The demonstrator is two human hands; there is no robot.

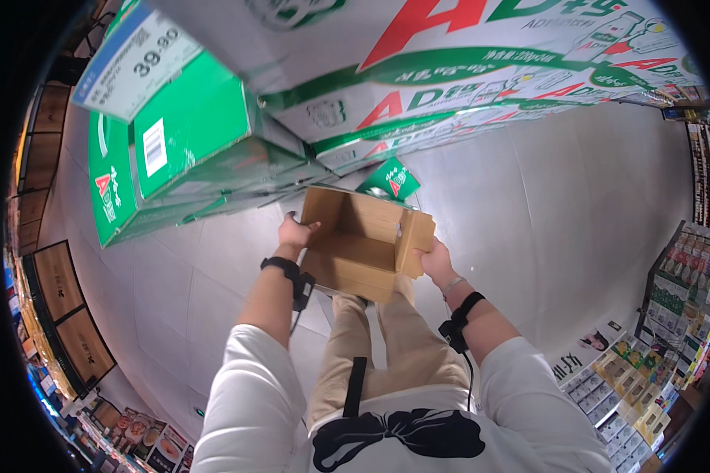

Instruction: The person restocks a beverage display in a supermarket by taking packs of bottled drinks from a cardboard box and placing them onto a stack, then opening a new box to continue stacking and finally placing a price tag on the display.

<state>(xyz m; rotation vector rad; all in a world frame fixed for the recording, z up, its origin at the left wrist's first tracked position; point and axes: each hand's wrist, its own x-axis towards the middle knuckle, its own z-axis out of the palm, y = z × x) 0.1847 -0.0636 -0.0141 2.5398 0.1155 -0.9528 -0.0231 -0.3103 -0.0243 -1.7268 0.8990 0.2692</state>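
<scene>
Between my two hands is a cardboard box, its plain brown inside turned up towards me and nothing visible in it. My left hand grips the left wall, thumb over the rim. On the other side, my right hand holds the folded-out right flap. Just beyond the box, a green printed carton piece shows low near the floor; whether it joins the box I cannot tell. Black straps with small devices sit on both forearms.
Stacked green and white drink cartons rise in front, with a green carton stack bearing a price sign at left. Grey tiled floor stretches right. Stocked shelves stand at far right, wood-panelled displays at left.
</scene>
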